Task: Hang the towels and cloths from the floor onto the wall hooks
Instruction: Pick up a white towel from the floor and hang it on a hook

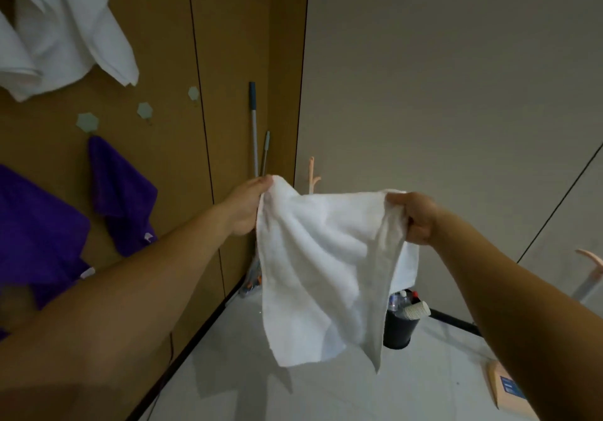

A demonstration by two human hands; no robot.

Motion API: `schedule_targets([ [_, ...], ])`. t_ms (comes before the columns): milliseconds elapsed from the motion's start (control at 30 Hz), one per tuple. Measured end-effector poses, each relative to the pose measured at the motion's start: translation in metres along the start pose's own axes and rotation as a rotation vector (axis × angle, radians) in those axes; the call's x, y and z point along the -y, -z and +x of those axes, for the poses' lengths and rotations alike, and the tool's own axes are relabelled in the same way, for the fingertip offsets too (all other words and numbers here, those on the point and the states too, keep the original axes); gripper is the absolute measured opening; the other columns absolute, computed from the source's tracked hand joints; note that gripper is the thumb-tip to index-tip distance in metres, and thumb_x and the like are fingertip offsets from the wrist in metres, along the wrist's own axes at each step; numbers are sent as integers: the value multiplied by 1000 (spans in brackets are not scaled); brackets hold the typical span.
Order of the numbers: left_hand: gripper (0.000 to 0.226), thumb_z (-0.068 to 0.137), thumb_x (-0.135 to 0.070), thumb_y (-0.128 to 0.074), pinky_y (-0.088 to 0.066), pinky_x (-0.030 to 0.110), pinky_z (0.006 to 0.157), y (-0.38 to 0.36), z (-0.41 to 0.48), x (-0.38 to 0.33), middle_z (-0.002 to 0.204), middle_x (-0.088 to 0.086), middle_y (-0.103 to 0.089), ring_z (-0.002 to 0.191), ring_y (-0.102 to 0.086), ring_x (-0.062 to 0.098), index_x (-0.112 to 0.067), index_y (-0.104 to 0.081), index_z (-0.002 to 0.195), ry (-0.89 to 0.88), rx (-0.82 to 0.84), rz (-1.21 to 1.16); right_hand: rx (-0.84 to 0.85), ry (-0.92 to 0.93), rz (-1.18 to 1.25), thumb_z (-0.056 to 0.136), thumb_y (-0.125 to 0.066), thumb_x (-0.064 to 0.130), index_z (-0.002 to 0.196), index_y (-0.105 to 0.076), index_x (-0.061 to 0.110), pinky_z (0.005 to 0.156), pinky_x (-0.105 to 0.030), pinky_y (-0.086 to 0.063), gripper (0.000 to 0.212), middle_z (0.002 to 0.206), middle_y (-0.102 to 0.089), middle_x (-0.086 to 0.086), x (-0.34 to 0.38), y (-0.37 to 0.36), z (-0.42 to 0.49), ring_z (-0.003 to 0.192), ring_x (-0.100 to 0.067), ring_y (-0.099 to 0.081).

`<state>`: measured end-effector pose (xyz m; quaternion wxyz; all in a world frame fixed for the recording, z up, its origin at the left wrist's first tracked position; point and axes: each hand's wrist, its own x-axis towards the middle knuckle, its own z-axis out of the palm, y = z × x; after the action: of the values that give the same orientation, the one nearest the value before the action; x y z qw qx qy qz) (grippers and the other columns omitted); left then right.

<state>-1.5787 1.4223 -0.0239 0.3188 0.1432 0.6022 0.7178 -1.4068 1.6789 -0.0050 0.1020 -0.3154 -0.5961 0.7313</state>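
Note:
A small white towel [313, 257] hangs spread in the air between my two hands, above the floor. My left hand [246, 207] pinches its upper left corner. My right hand [416, 218] grips its upper right edge in a fist. On the brown wall to the left, three pale hexagonal hooks run in a row; two bare hooks [145, 110] [193, 92] sit right of one [87, 122] that carries a purple cloth [122, 198]. A larger purple cloth [36, 234] and a big white towel [62, 26] also hang on that wall.
Mop handles [253, 127] lean in the corner behind the towel. A black bin [399, 326] with bottles and a paper cup stands on the white floor. A pink hook [314, 172] sticks out of the beige wall. A flat peach box [509, 388] lies at lower right.

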Motion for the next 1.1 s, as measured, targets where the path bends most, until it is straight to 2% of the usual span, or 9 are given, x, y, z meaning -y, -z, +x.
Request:
schedule_targets([
  [167,42,93,-25,-58,-56,37,82,5,6,-12,123,11,-64,107,-65,25,-12,-54,133,-8,110,-127,-64,-91,-263,94,-56,18,88,-60,5,68,-37,-49,15,78,-62,-12,0,18,18,67,-25,-57],
  [333,41,80,-8,-59,-56,38,81,7,11,-18,109,13,-69,98,-68,25,-2,-58,121,-95,241,-337,306,134,209,74,-74,29,104,-71,8,82,-42,-56,37,102,-72,-12,22,22,38,97,-27,-68],
  [400,37,83,1,-55,-55,35,81,4,18,-5,108,13,-66,95,-65,25,-1,-58,120,-33,167,-179,333,84,69,76,-75,30,109,-68,13,85,-44,-54,38,97,-73,-9,3,27,49,90,-24,-70],
  [500,15,89,8,-48,-42,18,48,-11,35,17,81,10,-57,62,-50,13,1,-60,93,125,-70,53,360,-72,-97,88,-64,21,101,-66,10,63,-32,-59,17,81,-73,-6,-12,29,70,70,-18,-71],
  [567,17,87,9,-45,-32,18,38,-18,51,16,73,7,-48,56,-40,12,-1,-56,80,137,-248,18,311,-64,-101,93,-58,20,99,-63,11,58,-28,-57,12,79,-70,-5,-1,31,85,68,-17,-68],
  [700,15,82,7,-42,-47,27,55,-19,77,-5,77,10,-51,65,-52,21,-2,-53,81,21,-501,-167,227,54,27,91,-59,22,94,-64,13,59,-27,-52,11,79,-63,-4,23,43,118,67,-16,-61],
  [833,12,81,0,-48,-51,34,62,-16,88,-19,84,8,-58,74,-58,23,-7,-57,84,-53,-628,-195,178,-16,-133,91,-61,12,98,-63,6,55,-28,-48,10,81,-60,-8,25,59,139,65,-18,-57],
  [967,29,91,-4,-49,-53,34,78,-8,97,-23,108,9,-62,97,-61,23,-10,-61,116,-150,-675,-214,28,88,-90,94,-59,15,98,-62,4,62,-32,-48,12,86,-60,-12,42,62,160,72,-23,-56],
  [1100,33,92,-4,-47,-46,24,54,-7,93,-33,94,4,-59,73,-56,15,-12,-58,122,-256,-796,-97,18,121,-138,95,-57,18,102,-60,5,58,-31,-46,15,91,-58,-11,50,55,173,80,-24,-53],
])
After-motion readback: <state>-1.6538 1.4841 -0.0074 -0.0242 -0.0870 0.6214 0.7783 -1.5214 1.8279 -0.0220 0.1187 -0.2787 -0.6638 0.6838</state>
